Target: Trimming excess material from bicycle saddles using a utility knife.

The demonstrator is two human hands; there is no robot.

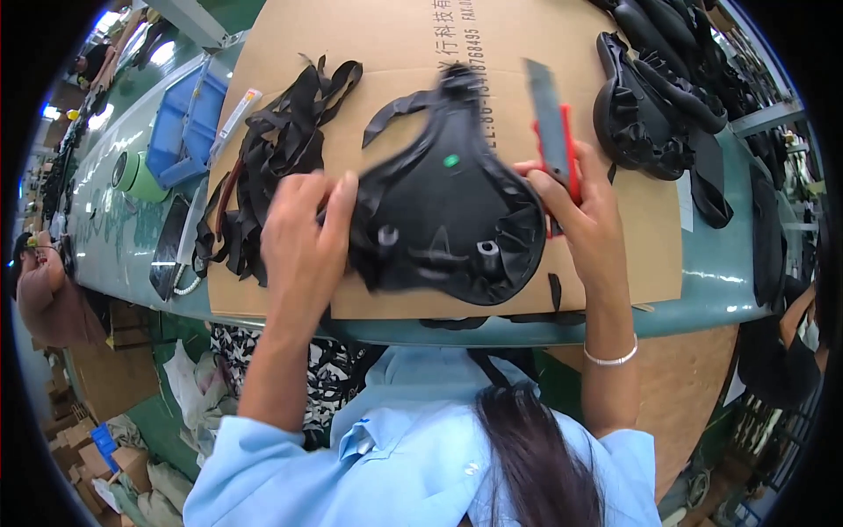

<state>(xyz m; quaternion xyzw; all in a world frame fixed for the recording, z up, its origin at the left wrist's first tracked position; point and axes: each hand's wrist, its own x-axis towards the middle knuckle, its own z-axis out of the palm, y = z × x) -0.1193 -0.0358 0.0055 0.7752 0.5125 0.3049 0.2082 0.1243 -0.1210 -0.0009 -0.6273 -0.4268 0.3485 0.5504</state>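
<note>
The left hand [305, 230] grips the black saddle [439, 206] (underside up). The right hand [590, 215] clasps a red-handled knife [552, 132].

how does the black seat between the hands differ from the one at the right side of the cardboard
The near seat bears a green mark; no such mark shows on the right seat. The left hand holds the near seat at its edge, while no hand touches the right seat. Both are black and broad at one end, with gathered material along the rim.
</note>
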